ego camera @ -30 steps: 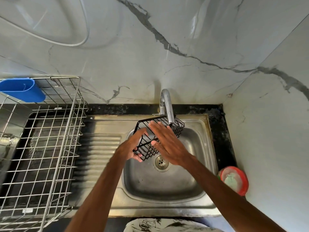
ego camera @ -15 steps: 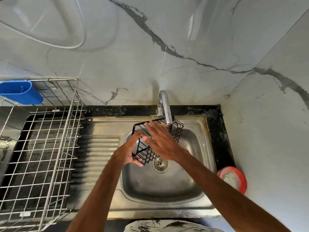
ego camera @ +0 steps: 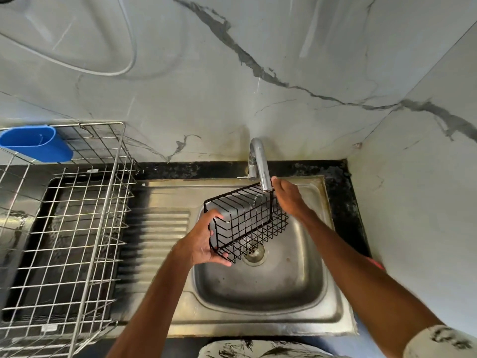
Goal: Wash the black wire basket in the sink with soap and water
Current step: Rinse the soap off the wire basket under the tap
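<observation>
The black wire basket [ego camera: 245, 220] is held tilted above the steel sink [ego camera: 258, 324], with its far right end just under the faucet [ego camera: 259, 161] spout. My left hand [ego camera: 204, 244] grips its near left end, with the thumb under the bottom and the fingers curled over the rim. My right hand [ego camera: 290, 200] holds the far right end beside the spout, fingers curled down behind the wires. I see no clear stream of water. The drain [ego camera: 254, 253] shows below the basket.
A large steel dish rack [ego camera: 77, 228] with a blue plastic holder [ego camera: 36, 143] stands on the left, next to the ribbed drainboard [ego camera: 162, 228]. A sliver of a red dish [ego camera: 374, 263] shows behind my right forearm. Marble walls close in at the back and right.
My right hand has moved from lying flat over the basket's open top to its far right end. The basket has turned more open towards me, and my left hand keeps its grip.
</observation>
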The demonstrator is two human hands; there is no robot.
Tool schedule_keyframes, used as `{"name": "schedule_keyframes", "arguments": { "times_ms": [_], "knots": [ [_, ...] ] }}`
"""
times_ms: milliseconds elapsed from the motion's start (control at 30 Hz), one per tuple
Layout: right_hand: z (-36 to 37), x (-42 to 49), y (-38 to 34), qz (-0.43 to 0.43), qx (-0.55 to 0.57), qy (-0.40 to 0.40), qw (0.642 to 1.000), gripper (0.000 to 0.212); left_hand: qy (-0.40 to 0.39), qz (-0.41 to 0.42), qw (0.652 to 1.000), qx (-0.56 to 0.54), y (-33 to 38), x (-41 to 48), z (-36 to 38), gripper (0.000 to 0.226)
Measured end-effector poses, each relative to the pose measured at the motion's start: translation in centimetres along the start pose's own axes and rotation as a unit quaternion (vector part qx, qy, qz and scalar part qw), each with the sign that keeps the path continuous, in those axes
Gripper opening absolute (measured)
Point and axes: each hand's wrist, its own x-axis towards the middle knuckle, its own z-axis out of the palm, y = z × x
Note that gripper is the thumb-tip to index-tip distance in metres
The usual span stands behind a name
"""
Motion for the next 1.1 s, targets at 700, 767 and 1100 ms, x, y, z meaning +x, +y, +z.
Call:
{"name": "schedule_keyframes", "arguments": {
  "times_ms": [700,767,1100],
  "knots": [
    [4.1,-3.7,-1.0,-0.12,-0.159,-0.014,0.98,0.068,-0.1,-0.03,0.975,-0.195,-3.6,-1.2,4.2,0.078],
    [2.4,-1.3,1.0,-0.041,-0.142,-0.035,0.988,0.079,-0.099,-0.043,0.972,-0.208,-3.8,-1.2,4.6,0.081],
    [7.8,-13.5,-2.0,-0.189,-0.134,-0.043,0.972,0.078,-0.105,-0.069,0.969,-0.213,-4.0,-0.6,3.5,0.096]
  ]
}}
